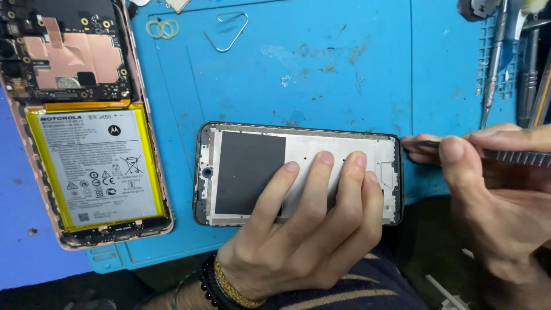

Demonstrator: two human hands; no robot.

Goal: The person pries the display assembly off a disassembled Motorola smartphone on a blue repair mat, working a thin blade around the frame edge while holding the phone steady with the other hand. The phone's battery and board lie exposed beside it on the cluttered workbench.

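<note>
A dark phone frame [247,133] with a silver inner plate and a black rectangular patch lies on the blue work mat [321,74]. My left hand [304,229] presses flat on its inner face, three fingers spread over the plate. My right hand [493,189] pinches a thin dark ridged tool [505,155] whose tip touches the frame's upper right corner. To the left lies an opened pink phone [86,120] showing its circuit board with copper shielding and a silver battery edged in yellow.
A bent wire clip [229,35] and small pale rubber rings [162,28] lie at the mat's far side. Screwdrivers and other tools [516,63] stand in a rack at the top right. Beaded bracelets circle my left wrist.
</note>
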